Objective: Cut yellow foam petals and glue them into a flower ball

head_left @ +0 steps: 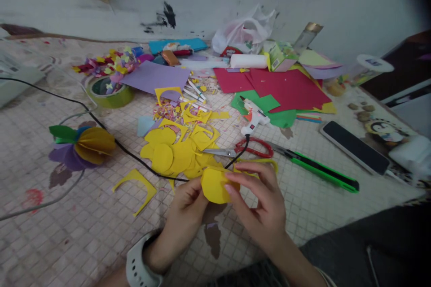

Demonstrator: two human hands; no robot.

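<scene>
A roundish yellow paper disc [217,186] is held up between both hands, close above the table. My left hand [188,204] pinches its left edge, thumb and fingers closed. At its right side, my right hand [261,202] grips the paper between thumb and fingertips. Just beyond lies a pile of cut yellow paper circles [163,157], some overlapping. Red-handled scissors [254,147] rest behind the right hand, blades pointing left toward the pile. A curved yellow paper offcut [138,188] lies left of my left hand.
A white glue gun [254,116] trails a black cord across the table. A green utility knife [319,171] and a phone [355,147] lie to the right. Leftward sit a folded-paper flower [94,145] and a tape roll [112,96]. Red sheets [286,87] lie behind.
</scene>
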